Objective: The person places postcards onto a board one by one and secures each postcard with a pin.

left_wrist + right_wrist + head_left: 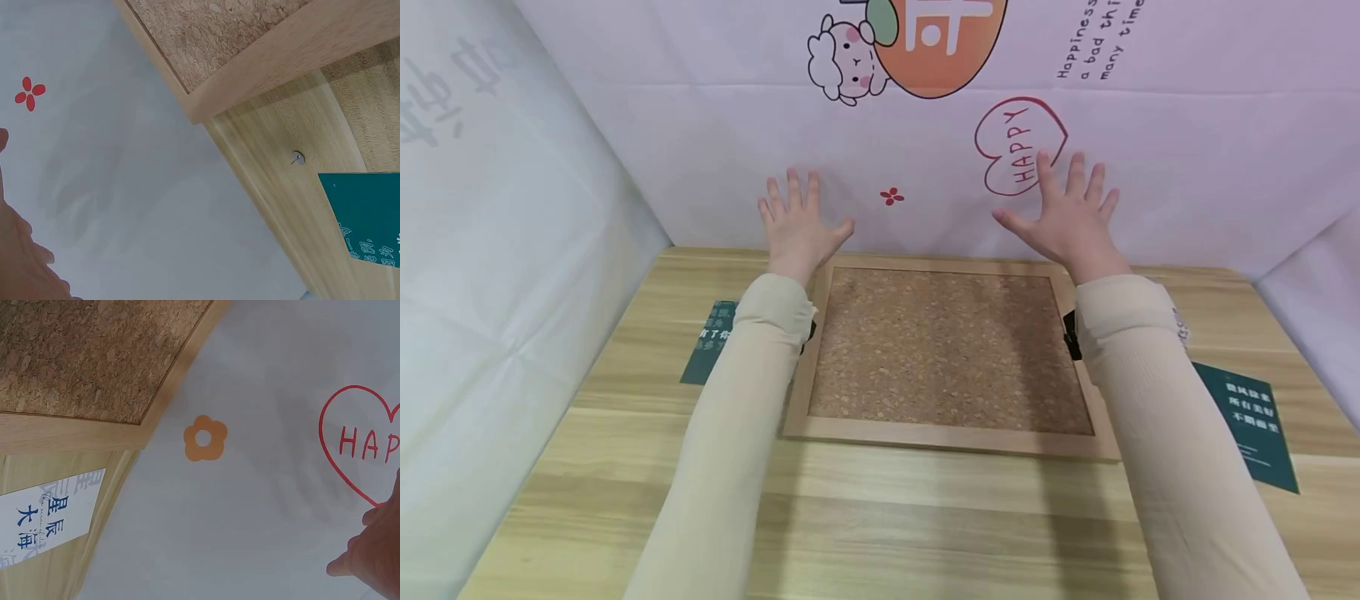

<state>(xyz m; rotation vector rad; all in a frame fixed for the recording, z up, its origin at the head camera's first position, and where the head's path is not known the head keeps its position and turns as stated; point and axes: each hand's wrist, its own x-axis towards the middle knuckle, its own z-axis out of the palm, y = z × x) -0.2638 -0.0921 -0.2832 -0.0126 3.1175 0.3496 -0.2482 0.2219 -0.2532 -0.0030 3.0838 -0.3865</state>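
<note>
Both hands are held out with fingers spread and nothing in them. My left hand [797,229] reaches past the far left corner of a wood-framed corkboard [940,350]. Beyond the far right corner is my right hand [1078,225], its fingertips overlapping the red HAPPY heart in the head view. The corkboard lies flat on the table between the two forearms. To its left, a thumbtack [298,157] sits on the wood near a green card [369,215]. A white card [50,515] with blue characters lies beside the board's right side; the right forearm mostly hides it in the head view.
Another green card [1251,425] lies on the wooden table [910,525] at the right. Black clips [1072,335] show at the board's side edges, partly covered by the sleeves. A printed white cloth [700,150] rises behind the table and along its sides.
</note>
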